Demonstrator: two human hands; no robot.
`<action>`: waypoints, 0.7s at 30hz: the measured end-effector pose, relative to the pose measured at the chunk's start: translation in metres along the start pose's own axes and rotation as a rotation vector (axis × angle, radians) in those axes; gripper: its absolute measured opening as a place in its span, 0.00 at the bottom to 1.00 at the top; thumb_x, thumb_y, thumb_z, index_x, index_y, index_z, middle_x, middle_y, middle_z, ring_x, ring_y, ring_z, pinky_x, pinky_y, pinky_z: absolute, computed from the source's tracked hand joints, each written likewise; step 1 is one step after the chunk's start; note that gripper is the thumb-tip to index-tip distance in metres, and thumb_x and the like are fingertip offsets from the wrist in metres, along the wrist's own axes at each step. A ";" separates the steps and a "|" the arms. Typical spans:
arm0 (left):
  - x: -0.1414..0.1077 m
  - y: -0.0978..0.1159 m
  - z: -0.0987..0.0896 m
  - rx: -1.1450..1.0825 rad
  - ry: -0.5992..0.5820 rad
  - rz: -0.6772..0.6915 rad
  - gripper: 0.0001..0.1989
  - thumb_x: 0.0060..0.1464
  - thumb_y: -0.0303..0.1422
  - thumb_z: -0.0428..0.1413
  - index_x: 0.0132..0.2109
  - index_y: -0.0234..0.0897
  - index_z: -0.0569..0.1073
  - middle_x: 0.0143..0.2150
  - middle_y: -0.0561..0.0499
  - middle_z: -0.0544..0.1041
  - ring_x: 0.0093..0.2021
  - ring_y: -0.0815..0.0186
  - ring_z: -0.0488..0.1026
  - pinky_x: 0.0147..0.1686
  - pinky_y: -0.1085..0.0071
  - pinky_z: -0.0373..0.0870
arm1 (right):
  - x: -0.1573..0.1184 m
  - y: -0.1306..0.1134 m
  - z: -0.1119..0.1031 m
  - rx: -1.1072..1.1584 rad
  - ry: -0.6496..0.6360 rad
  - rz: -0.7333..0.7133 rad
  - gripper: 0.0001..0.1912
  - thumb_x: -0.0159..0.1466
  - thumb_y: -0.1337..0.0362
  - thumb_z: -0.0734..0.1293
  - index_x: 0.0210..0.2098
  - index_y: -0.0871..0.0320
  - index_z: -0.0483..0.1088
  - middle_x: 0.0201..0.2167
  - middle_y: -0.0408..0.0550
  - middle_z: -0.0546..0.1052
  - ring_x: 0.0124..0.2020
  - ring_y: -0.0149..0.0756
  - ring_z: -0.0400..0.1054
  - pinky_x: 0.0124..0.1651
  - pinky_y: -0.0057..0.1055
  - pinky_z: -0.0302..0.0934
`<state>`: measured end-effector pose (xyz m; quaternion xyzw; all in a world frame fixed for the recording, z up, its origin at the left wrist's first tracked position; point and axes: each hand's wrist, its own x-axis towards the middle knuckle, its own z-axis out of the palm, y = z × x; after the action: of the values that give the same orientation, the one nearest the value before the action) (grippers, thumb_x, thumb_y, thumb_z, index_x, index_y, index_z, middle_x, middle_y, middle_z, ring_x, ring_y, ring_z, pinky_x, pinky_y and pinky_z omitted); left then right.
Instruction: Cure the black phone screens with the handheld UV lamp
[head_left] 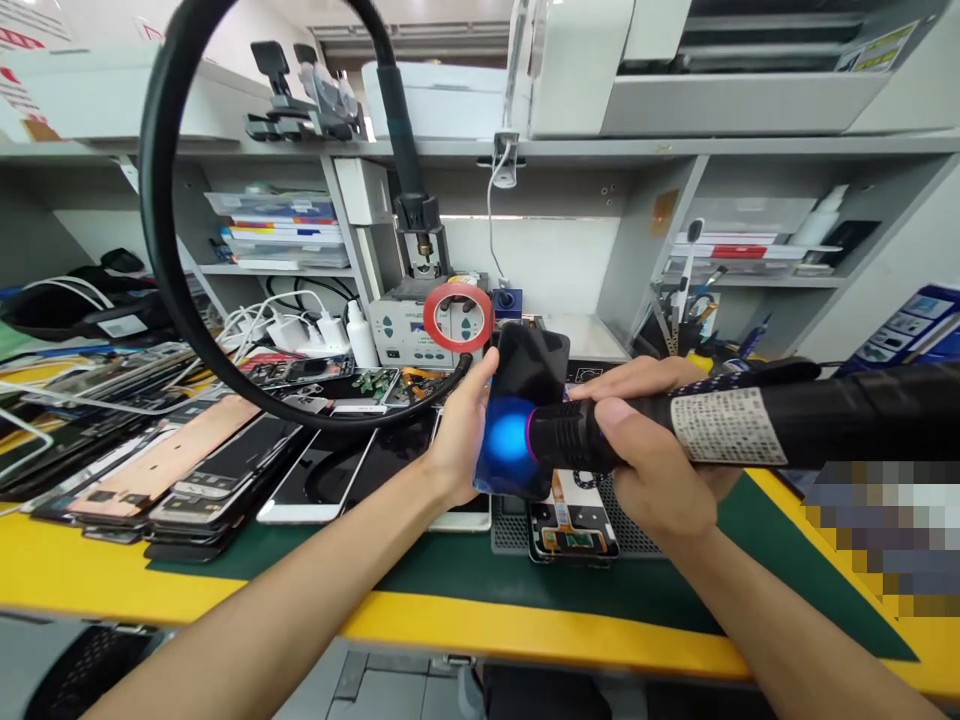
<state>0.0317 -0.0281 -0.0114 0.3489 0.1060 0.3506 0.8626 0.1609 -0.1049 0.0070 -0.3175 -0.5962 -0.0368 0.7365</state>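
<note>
Upright over the bench, a dark phone screen (532, 365) is held by its left edge in my left hand (459, 437), with the thumb up along the side. My right hand (660, 465) is wrapped round a black flashlight (574, 435) with a white printed label. The flashlight's head points left, close to the screen's lower part, where a bright blue glow shows. Below them an opened phone (574, 530) with an orange flex cable lies on a grey perforated mat (510, 527). Whether the flashlight touches the screen I cannot tell.
Stacked phone screens and frames (217, 460) cover the bench's left side. A thick black flexible arm (161, 250) loops above them. A red tape roll (431, 315) hangs before a grey device (397, 330). Tools stand at the right (682, 300). The green mat (427, 565) edges yellow bench (525, 625).
</note>
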 end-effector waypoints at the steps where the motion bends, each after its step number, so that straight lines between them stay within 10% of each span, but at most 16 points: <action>1: 0.000 0.001 0.000 -0.004 0.018 -0.003 0.29 0.64 0.48 0.53 0.66 0.37 0.70 0.58 0.43 0.78 0.60 0.49 0.73 0.62 0.52 0.67 | -0.002 -0.001 0.001 0.006 -0.019 0.019 0.03 0.59 0.68 0.69 0.29 0.53 0.74 0.30 0.44 0.78 0.31 0.36 0.74 0.39 0.35 0.68; 21: -0.001 0.008 0.001 -0.059 -0.009 0.006 0.26 0.67 0.46 0.51 0.65 0.38 0.71 0.58 0.45 0.78 0.61 0.50 0.72 0.61 0.54 0.68 | -0.012 -0.012 0.003 -0.034 -0.140 0.115 0.01 0.57 0.65 0.70 0.30 0.55 0.73 0.32 0.48 0.78 0.35 0.41 0.75 0.44 0.43 0.72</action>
<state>0.0272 -0.0251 -0.0054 0.3250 0.0906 0.3546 0.8720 0.1493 -0.1167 0.0018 -0.3652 -0.6263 0.0176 0.6885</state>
